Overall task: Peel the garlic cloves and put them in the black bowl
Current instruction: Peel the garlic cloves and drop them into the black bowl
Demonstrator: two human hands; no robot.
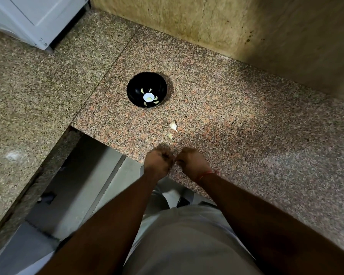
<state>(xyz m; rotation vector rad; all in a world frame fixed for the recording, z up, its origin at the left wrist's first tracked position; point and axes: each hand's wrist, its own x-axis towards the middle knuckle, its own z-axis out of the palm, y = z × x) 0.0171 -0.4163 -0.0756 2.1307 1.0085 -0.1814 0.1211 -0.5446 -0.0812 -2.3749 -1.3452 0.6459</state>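
Two hands: the left hand [160,162] and the right hand [193,162] meet knuckle to knuckle over the near edge of the counter, both blurred by motion
Counter: speckled granite counter [236,120] fills most of the view, with a seam running diagonally to the left of the bowl and a cut-out corner at the person's left
Wall: stained beige stone wall [236,26] rises behind the counter
Appliance: white appliance [38,18] stands at the far left corner, cut off by the frame edge
Grip: fingers of both hands are curled inward and their tips come together between the hands; whatever they pinch is hidden behind the knuckles and the blur, so it cannot be told what they hold
Bowl: one black bowl [135,84] stands upright on the counter, well apart from the hands, straight beyond them
Bowl contents: about five pale peeled cloves [145,103] lie around a white flower mark [148,96] at the bottom; the exact count is hard to make out
Loose garlic: one unpeeled garlic clove [173,126] lies on the counter between bowl and hands, nearer the hands
Scrap: one smaller pale piece [170,136] lies just beside that clove, closer to the hands; skin or clove cannot be told
Wrist: a thin red thread [207,173] circles the right wrist
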